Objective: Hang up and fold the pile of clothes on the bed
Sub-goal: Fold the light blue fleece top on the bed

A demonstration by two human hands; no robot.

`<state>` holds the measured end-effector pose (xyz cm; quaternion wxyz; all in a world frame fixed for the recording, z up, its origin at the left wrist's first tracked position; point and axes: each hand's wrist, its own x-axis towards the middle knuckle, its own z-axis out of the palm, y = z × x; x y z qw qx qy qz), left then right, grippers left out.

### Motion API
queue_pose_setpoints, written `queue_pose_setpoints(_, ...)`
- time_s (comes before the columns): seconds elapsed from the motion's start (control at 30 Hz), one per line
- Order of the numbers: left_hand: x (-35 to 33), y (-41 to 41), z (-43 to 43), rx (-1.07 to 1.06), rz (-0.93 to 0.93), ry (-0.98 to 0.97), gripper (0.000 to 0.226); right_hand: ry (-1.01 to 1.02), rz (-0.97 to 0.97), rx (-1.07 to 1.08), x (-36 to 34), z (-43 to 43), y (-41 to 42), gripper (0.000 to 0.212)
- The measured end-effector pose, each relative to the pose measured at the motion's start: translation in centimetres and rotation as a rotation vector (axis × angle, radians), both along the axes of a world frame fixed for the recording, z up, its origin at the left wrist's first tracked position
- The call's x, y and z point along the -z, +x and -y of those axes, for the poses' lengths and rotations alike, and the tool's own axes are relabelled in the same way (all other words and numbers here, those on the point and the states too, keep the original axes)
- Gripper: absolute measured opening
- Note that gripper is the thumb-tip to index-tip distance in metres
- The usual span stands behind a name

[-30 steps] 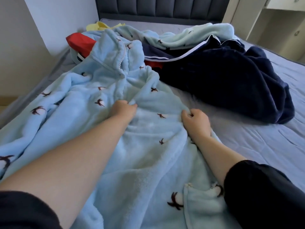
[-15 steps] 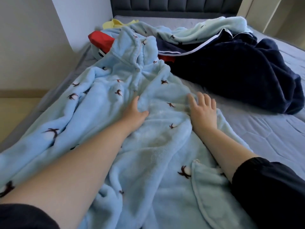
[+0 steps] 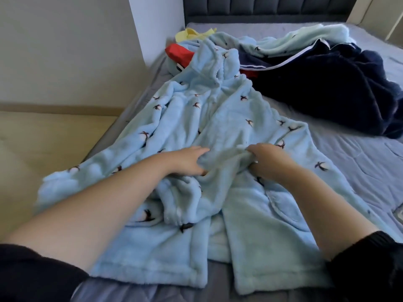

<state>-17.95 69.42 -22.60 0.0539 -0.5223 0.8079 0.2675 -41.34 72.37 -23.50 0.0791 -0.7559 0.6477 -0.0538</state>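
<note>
**Fleece robe pinched up mid-body, both hands**

Black sleeves (image 3: 32,273) at near edge, forearms bare past them. Just beyond, pale blue robe (image 3: 218,118) w/ small dark bird print, laid lengthwise on grey-blue sheet of bed (image 3: 359,175), hem nearest, hood end farthest. Patch pocket (image 3: 283,205) on the panel under R forearm. Near robe's centre, L hand (image 3: 188,161) and R hand (image 3: 269,159) close together, knuckles up. Fingers and thumb of each curled tight into one raised fold of fleece betw. them.

Farther back, rest of pile:
- Navy garment (image 3: 340,90) w/ white piping, heaped at R, up against robe's upper part.
- Red item (image 3: 177,52) and yellow item (image 3: 192,33) at L by wall corner.
- Mint fleece piece (image 3: 305,39) draped across top of heap.

Behind all, dark padded headboard (image 3: 261,7). Beige floor (image 3: 43,138) off L side of bed.
</note>
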Motion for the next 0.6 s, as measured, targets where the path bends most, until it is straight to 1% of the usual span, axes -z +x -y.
queue_pose_setpoints(0.03, -0.5, 0.8, -0.2, 0.019, 0.051, -0.011, 0.077, -0.029, 0.023, -0.056, -0.6, -0.3, 1.0, 0.027)
queue_pose_setpoints(0.07, -0.8, 1.7, -0.3, 0.020, 0.104, -0.027, 0.075, -0.042, 0.065, -0.125, -1.1, -0.7, 2.2, 0.029)
queue_pose_setpoints(0.13, -1.3, 3.4, -0.6, -0.042, 0.154, -0.014, 0.075, -0.034, 0.101, -0.252, -1.8, -1.7, 4.5, 0.048)
queue_pose_setpoints(0.17, -1.6, 4.2, -0.6, -0.107, 0.137, 0.029, 0.076, -0.036, 0.065, -0.308, -2.0, -2.1, 5.5, 0.053)
queue_pose_setpoints(0.2, -1.8, 4.9, -0.6, -0.184, 0.098, 0.083, 0.074, -0.040, 0.019, -0.362, -2.0, -2.4, 6.4, 0.049)
queue_pose_setpoints(0.27, -2.1, 6.3, -0.6, -0.301, 0.022, 0.162, 0.063, -0.043, -0.015, -0.431, -2.2, -2.8, 7.5, 0.030)
queue_pose_setpoints(0.3, -2.4, 7.0, -0.6, -0.318, 0.024, 0.189, 0.060, -0.028, -0.010, -0.433, -2.4, -2.9, 7.7, 0.023)
queue_pose_setpoints(0.33, -2.6, 7.6, -0.6, -0.295, 0.047, 0.212, 0.065, -0.002, 0.003, -0.414, -2.7, -3.0, 7.9, 0.019)
queue_pose_setpoints(0.4, -2.9, 8.6, -0.6, -0.247, 0.030, 0.298, 0.084, 0.070, 0.047, -0.353, -3.5, -3.0, 7.8, 0.016)
queue_pose_setpoints(0.43, -3.1, 8.9, -0.8, -0.252, -0.036, 0.345, 0.090, 0.100, 0.080, -0.323, -4.0, -3.1, 7.7, 0.016)
queue_pose_setpoints(0.47, -3.3, 9.1, -1.1, -0.253, -0.124, 0.383, 0.088, 0.129, 0.127, -0.293, -4.5, -3.2, 7.5, 0.015)
queue_pose_setpoints(0.5, -3.5, 9.3, -1.5, -0.232, -0.221, 0.394, 0.079, 0.155, 0.182, -0.265, -4.9, -3.2, 7.3, 0.016)
queue_pose_setpoints(0.53, -3.7, 9.5, -1.8, -0.198, -0.281, 0.371, 0.069, 0.181, 0.220, -0.250, -5.2, -3.3, 7.1, 0.019)
queue_pose_setpoints(0.57, -3.9, 9.8, -2.1, -0.156, -0.308, 0.333, 0.066, 0.204, 0.233, -0.252, -5.5, -3.4, 6.8, 0.020)
queue_pose_setpoints(0.6, -4.2, 10.2, -2.5, -0.104, -0.297, 0.299, 0.072, 0.211, 0.197, -0.270, -5.6, -3.5, 6.7, 0.017)
